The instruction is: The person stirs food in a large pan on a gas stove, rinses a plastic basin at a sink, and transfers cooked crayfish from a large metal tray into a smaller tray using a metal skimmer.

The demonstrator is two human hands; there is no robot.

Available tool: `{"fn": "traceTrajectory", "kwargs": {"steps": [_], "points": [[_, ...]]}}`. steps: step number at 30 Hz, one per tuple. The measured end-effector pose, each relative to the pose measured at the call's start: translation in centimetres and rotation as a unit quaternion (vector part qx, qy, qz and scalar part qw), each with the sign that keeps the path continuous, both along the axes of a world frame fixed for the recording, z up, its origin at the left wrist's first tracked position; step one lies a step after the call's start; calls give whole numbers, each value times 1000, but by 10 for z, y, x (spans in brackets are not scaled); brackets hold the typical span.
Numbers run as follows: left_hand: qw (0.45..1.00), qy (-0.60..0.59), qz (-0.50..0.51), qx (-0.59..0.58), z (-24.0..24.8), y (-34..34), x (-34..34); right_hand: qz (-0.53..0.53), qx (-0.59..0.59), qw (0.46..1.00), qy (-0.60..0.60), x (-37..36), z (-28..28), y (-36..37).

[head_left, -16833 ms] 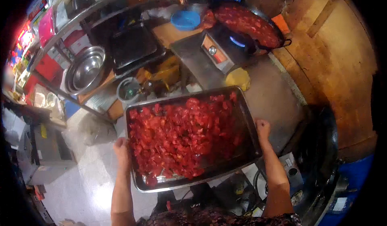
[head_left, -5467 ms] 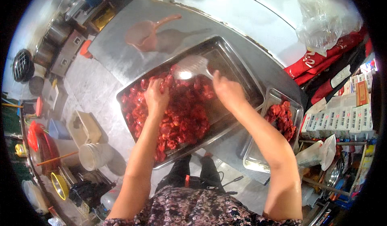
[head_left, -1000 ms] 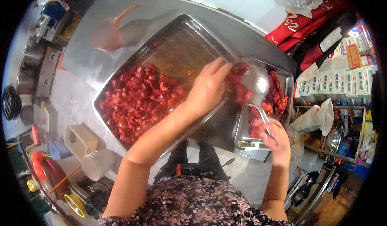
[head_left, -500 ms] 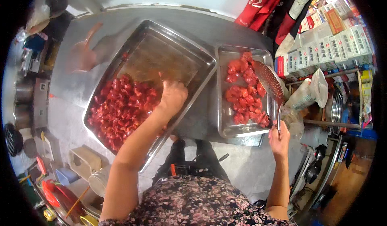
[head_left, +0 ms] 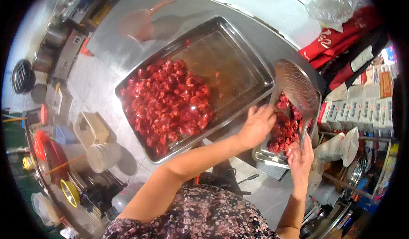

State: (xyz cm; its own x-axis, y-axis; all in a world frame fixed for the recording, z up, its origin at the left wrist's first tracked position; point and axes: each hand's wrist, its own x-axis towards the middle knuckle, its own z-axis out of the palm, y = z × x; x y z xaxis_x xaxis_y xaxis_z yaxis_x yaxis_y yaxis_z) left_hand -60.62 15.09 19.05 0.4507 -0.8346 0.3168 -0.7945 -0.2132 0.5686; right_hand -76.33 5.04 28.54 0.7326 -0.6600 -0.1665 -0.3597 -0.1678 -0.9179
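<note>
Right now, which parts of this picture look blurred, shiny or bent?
In the head view, the skimmer looks smeared and the pink ladle hazy, with a dark shadow to its right; also in the head view, glare dots the red pieces, and the fisheye bows the far edge of the table.

A large rectangular metal tray [head_left: 204, 56] is set at a slant on the grey table [head_left: 106, 47]. A smaller metal tray [head_left: 260, 153] is positioned just beside its right corner; a pinkish dipper [head_left: 138, 24] is placed beyond it.
</note>
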Motion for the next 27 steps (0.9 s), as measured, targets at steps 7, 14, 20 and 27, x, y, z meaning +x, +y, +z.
{"fn": "traceTrajectory", "kwargs": {"steps": [7, 14, 20, 27], "points": [[969, 30, 241, -47, -31, 192, 11, 340, 44, 933, 110, 68, -30, 52], [819, 20, 573, -8, -13, 360, 28, 380, -135, 909, 106, 132, -69, 83], [741, 225, 632, 24, -49, 381, 58, 287, -197, 934, 78, 176, -47, 60], [723, 247, 645, 24, -68, 389, 80, 447, -147, 882, 3, 196, -64, 126]]}}
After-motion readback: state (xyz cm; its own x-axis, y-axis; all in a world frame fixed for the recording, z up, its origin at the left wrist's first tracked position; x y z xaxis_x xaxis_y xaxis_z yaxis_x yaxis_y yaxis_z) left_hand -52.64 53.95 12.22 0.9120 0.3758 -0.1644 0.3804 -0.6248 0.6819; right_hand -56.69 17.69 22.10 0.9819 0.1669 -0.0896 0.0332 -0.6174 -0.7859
